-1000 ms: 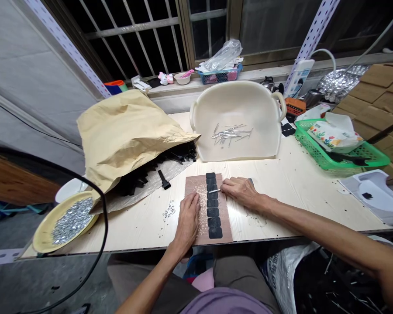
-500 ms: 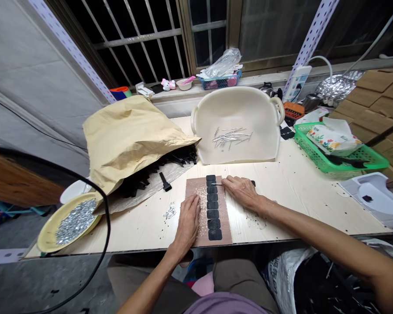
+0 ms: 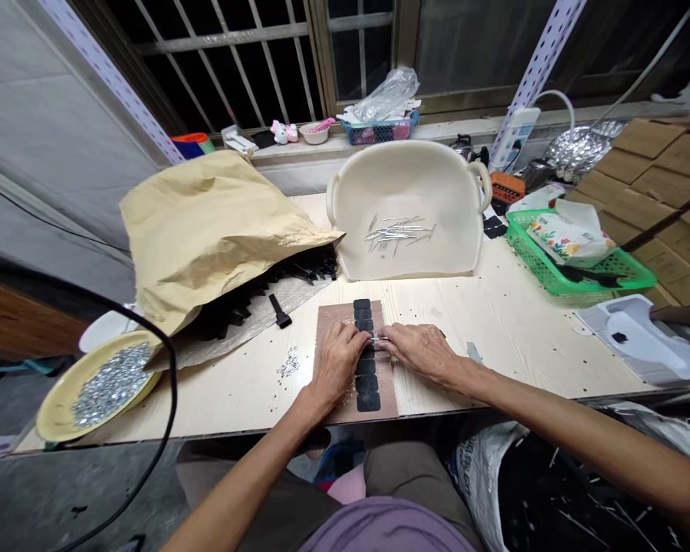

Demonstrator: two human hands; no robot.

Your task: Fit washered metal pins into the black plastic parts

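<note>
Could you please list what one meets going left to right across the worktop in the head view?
Yellow bowl, loose black piece, left hand, right hand, green basket.

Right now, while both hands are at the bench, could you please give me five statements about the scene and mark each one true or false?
1. The right hand pinches a slim metallic piece over the row of black pads. True.
2. The left hand rests on the paper bag. False: it is on the brown board, fingertips at the pads, apart from the paper bag.
3. The green basket stands to the right of the white tub. True.
4. The thin silvery rods lie in the yellow bowl. False: the thin silvery rods lie in the white tub; the yellow bowl holds tiny shiny bits.
</note>
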